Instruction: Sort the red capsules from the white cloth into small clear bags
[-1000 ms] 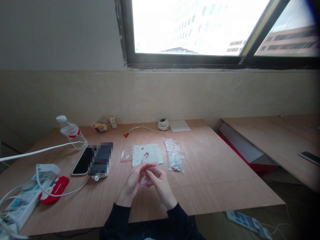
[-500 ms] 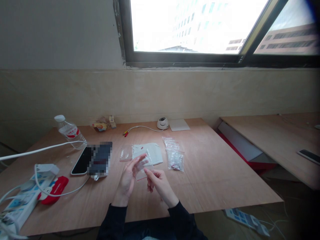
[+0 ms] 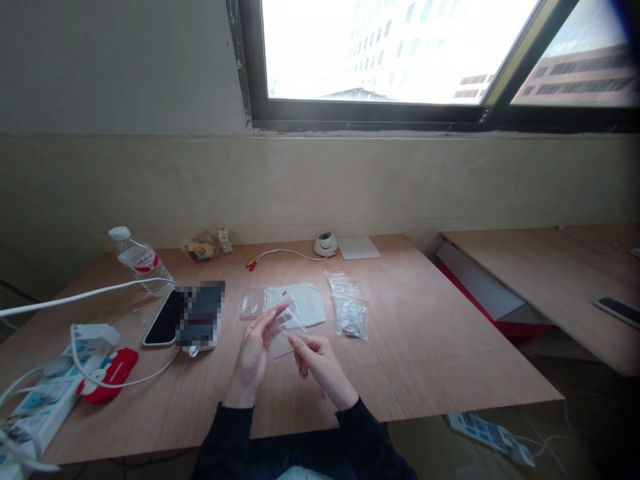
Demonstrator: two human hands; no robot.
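Observation:
A clear plastic zip bag [image 3: 281,341] with a red line along its seal is held in front of me. My left hand [image 3: 254,353] supports it from the left, thumb and fingers closed on it. My right hand [image 3: 320,360] pinches its right edge, near the red line. Whether the bag holds anything I cannot make out. Just beyond my hands lies a white sheet or pouch [image 3: 313,305] with tiny red bits [image 3: 284,293] on it. Left of that is another clear bag [image 3: 251,303]. To the right, several overlapping clear bags [image 3: 351,317] have small contents.
At left are a water bottle [image 3: 145,262], a phone [image 3: 164,319], a power strip [image 3: 55,393], a red case [image 3: 113,377] and white cables. A dome camera [image 3: 326,245], a white card [image 3: 359,247] and a snack package [image 3: 201,247] stand by the wall.
The view has tilted slightly. My hands stay nearly in place, with the bag turned a little between them.

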